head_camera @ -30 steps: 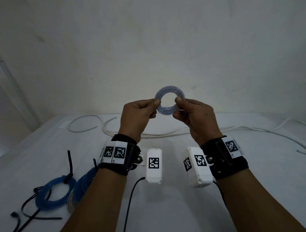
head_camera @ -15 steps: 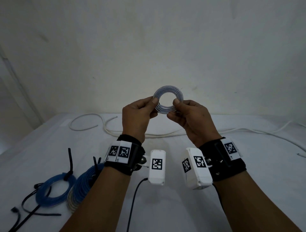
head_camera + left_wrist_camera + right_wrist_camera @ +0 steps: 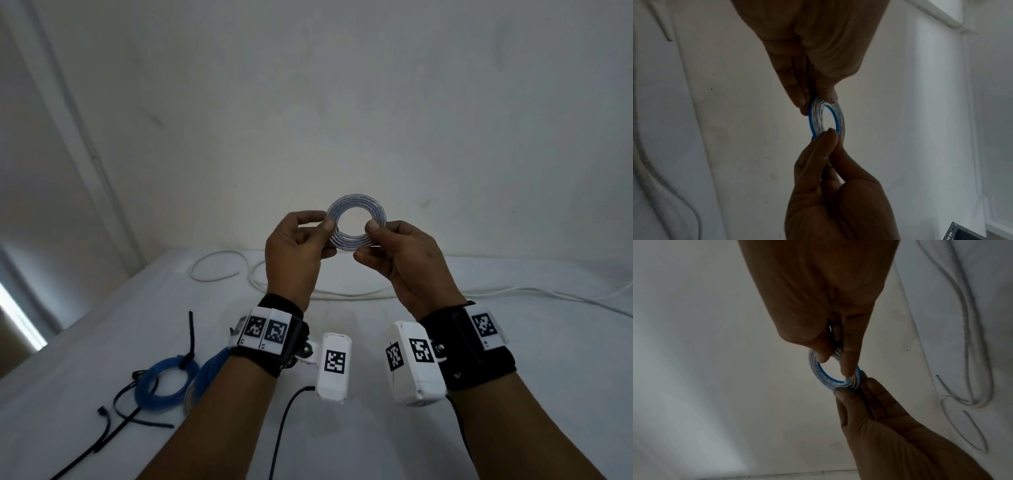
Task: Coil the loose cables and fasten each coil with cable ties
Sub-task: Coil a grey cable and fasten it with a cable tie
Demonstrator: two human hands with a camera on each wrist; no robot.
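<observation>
You are holding a small coil of clear, blue-lined cable (image 3: 356, 222) up in the air above the white bench (image 3: 376, 428), your left hand (image 3: 294, 253) pinching its left rim and your right hand (image 3: 404, 260) pinching its right rim. It is looking light, springy and likely slippery, so the turns may be wanting to fan apart. Keeping a pinch across all the turns at opposite sides seems the safest hold.

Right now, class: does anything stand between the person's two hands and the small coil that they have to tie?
Nothing visible does. The left hand and right hand already pinch opposite sides of the small clear-and-blue coil, raised above the white table. No tie shows on it.
</observation>
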